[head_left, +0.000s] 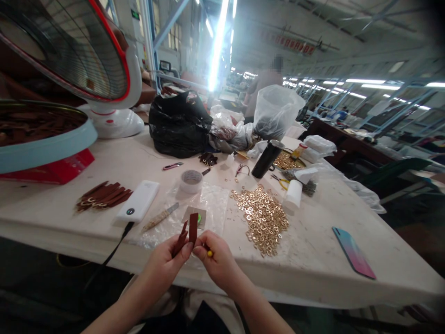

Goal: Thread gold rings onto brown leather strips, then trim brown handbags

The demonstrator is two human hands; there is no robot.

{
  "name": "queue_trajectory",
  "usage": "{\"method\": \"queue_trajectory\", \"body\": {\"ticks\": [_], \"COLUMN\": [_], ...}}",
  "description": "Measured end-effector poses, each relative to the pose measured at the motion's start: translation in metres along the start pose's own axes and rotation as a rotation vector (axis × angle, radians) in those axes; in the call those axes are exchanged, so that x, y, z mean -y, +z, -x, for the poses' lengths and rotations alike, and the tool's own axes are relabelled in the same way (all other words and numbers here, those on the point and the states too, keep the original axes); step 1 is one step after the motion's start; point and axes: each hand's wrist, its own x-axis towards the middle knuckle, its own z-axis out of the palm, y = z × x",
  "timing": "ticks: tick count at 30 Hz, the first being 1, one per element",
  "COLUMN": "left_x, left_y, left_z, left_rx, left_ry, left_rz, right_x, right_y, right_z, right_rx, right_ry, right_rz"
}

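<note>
- left hand [167, 258]: thumb pressed to the fingers, clamped on a few brown strips [180, 242] over the near edge of the pale table [309, 241].
- right hand [216, 258]: fingers curled in, thumb and fingertips together at the foot of the upright brown strip [193, 225]; a yellow tip [210, 253] pokes out of the grip, perhaps the end of a tool, though the fingers hide the rest.
- the upright brown strip is between the hands, long axis nearly vertical in the view, free end up; the strips in the left hand lean up and to the right.
- far left: a pale blue basin [52, 144] of brown scraps, with a white fan [114, 121] behind it.
- next: a bundle of brown strips [104, 195], gold-coloured rings showing at the near ends.
- green sign [135, 14] overhead: too small to read.
- white power bank [141, 199], cable [127, 229] at its near end; its lit display cannot be read.
- knife [160, 218] with a wrapped handle, blade pointing up and right, near a tape roll [191, 182].
- right of the hands: a heap of gold-coloured rings [264, 218], a black mug [267, 159] behind it.
- red banner [295, 45] far back: characters too blurred to read.
- far right: a blue-to-pink phone [353, 253] lying flat.
</note>
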Motion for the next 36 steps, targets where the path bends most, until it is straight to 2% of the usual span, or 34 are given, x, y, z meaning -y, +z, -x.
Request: {"method": "queue_trajectory", "body": {"ticks": [4, 7, 9, 12, 16, 23, 26, 32, 36], "left_x": [-0.005, -0.004, -0.001, 0.007, 0.013, 0.009, 0.007, 0.011, 0.016], "left_y": [0.002, 0.004, 0.006, 0.009, 0.009, 0.0, -0.001, 0.001, -0.003], "left_z": [0.005, 0.008, 0.008, 0.005, 0.0, -0.002, -0.006, -0.012, -0.014], "left_rx": [0.028, 0.059, 0.067, 0.061, 0.071, 0.063, 0.087, 0.027, -0.006], "left_ry": [0.074, 0.087, 0.074, 0.041, -0.011, 0.1, 0.045, -0.115, -0.138], "left_rz": [-0.177, -0.264, -0.297, -0.2, -0.02, -0.216, -0.12, 0.02, 0.059], "right_x": [0.0, -0.001, -0.002, -0.004, -0.005, -0.002, -0.001, -0.001, -0.005], "right_y": [0.004, 0.005, 0.006, 0.01, 0.016, 0.013, 0.015, 0.028, 0.021], "right_z": [0.003, 0.004, 0.004, 0.004, 0.005, 0.001, -0.002, -0.003, -0.005], "right_rx": [-0.03, -0.056, -0.053, -0.079, -0.187, -0.132, -0.171, -0.238, -0.24], "right_ry": [0.183, 0.223, 0.224, 0.209, 0.159, 0.123, 0.127, 0.15, 0.179], "right_rz": [-0.152, -0.333, -0.352, -0.293, -0.376, -0.355, -0.386, -0.377, -0.316]}}
